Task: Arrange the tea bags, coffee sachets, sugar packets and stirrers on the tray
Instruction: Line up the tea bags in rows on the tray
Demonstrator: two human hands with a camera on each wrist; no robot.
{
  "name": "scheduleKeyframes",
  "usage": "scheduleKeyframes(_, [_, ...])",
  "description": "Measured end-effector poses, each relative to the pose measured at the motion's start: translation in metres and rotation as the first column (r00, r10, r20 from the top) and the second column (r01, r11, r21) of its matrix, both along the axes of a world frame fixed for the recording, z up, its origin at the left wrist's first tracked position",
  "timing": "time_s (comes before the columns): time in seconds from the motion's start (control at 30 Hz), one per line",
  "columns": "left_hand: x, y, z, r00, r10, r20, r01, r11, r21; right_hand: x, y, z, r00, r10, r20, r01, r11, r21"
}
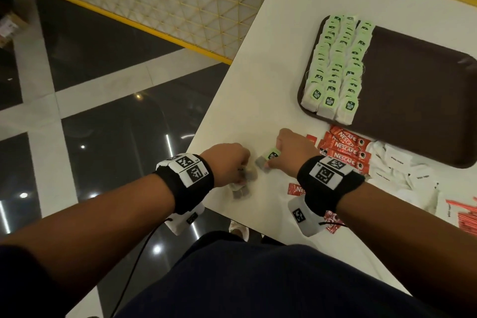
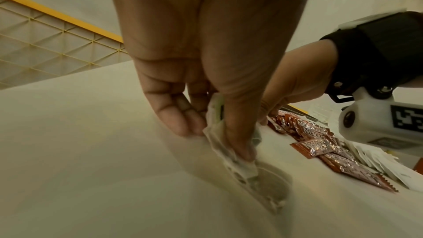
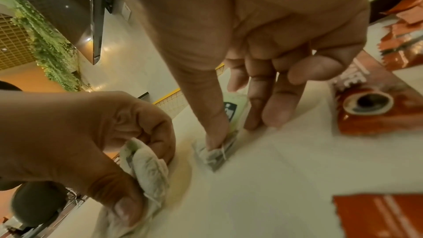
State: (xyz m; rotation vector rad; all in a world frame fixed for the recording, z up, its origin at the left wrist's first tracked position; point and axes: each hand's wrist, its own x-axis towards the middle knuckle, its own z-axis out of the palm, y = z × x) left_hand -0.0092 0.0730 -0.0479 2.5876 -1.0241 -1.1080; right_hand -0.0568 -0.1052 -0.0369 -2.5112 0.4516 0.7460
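A dark brown tray [image 1: 402,100] lies at the table's far right, with rows of green-tagged tea bags [image 1: 335,64] filling its left end. Near the table's front-left corner my left hand [image 1: 240,168] grips a small bunch of loose tea bags [image 2: 231,153] between thumb and fingers. Just to its right, my right hand [image 1: 277,156] pinches a single tea bag [image 3: 217,156] with a green tag [image 1: 273,154] against the table. Red Nescafe coffee sachets [image 1: 346,150] lie right of that hand, white sugar packets [image 1: 402,170] beyond them.
Red-striped wrapped sticks [image 1: 467,217] lie at the right edge of the white table [image 1: 258,85]. More red sachets [image 1: 294,188] sit under my right wrist. The table edge runs close to the left of my left hand, with dark floor below.
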Motion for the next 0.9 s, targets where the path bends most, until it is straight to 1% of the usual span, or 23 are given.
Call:
scheduleKeyframes(0.13, [0.003,-0.001,-0.001,1.0,-0.021,-0.022,0.021,0.999,-0.033,-0.007,-0.003,-0.006,0.993,-0.096,0.068,0.089,0.992,0.095])
scheduleKeyframes(0.2, [0.005,-0.002,-0.001,0.999,0.003,-0.047,-0.006,0.998,-0.06,-0.009,-0.008,-0.007,0.984,-0.155,0.086,0.138,0.976,0.17])
scheduleKeyframes(0.27, [0.009,-0.004,-0.002,0.997,0.026,-0.073,-0.032,0.996,-0.079,-0.008,-0.019,-0.002,0.978,-0.175,0.114,0.147,0.965,0.218])
scheduleKeyframes(0.37, [0.015,-0.011,-0.002,0.994,0.036,-0.107,-0.047,0.994,-0.095,-0.008,-0.042,0.013,0.947,-0.293,0.134,0.229,0.904,0.361])
scheduleKeyframes(0.4, [0.018,-0.014,-0.001,0.993,0.038,-0.11,-0.05,0.993,-0.109,-0.007,-0.051,0.018,0.938,-0.319,0.139,0.246,0.891,0.381])
scheduleKeyframes(0.43, [0.02,-0.018,0.0,0.993,0.041,-0.109,-0.055,0.99,-0.128,-0.005,-0.061,0.022,0.932,-0.329,0.153,0.253,0.892,0.374])
scheduleKeyframes(0.5, [0.026,-0.028,0.003,0.994,0.045,-0.096,-0.062,0.982,-0.18,0.001,-0.083,0.026,0.928,-0.312,0.205,0.244,0.922,0.301])
scheduleKeyframes(0.57, [0.033,-0.04,0.006,0.995,0.056,-0.079,-0.074,0.968,-0.239,0.01,-0.105,0.027,0.93,-0.274,0.244,0.224,0.951,0.212])
scheduleKeyframes(0.67, [0.044,-0.06,0.009,0.994,0.084,-0.076,-0.104,0.943,-0.315,0.024,-0.129,0.024,0.946,-0.198,0.256,0.173,0.978,0.119])
scheduleKeyframes(0.8, [0.058,-0.083,0.015,0.974,0.182,-0.138,-0.223,0.887,-0.405,0.041,-0.141,0.019,0.964,-0.119,0.24,0.115,0.993,0.032])
scheduleKeyframes(0.9, [0.064,-0.096,0.018,0.947,0.243,-0.209,-0.315,0.825,-0.47,0.049,-0.145,0.015,0.959,-0.091,0.27,0.101,0.995,-0.026])
